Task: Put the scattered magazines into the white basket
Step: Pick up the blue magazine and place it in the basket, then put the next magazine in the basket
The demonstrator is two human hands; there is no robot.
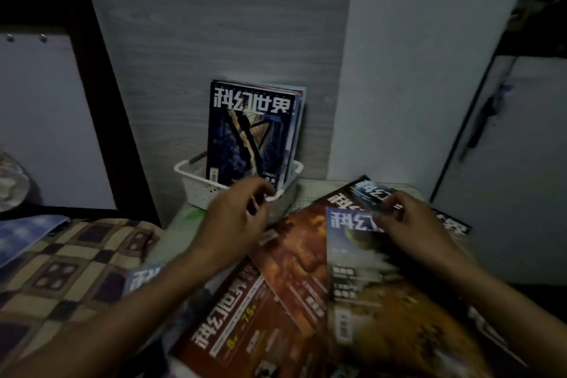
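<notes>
While several magazines [251, 132] are already standing in the white basket [196, 186], the right hand [408, 224] is apparently pinching another beneath its fingers; the left hand [236, 218] is hovering loosely spread, with more lying around both.

Dim, bluish indoor light, deep shadows at the corners — hands [239, 218] motion-blurred, wide-angle bending at the edges.

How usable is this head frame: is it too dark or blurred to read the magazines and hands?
Head view: dim overall, with wide-angle bending at the edges. The magazine standing in the white basket is fairly sharp, its title legible. Both the left hand and right hand are motion-blurred, as are the scattered magazines near the bottom.
</notes>
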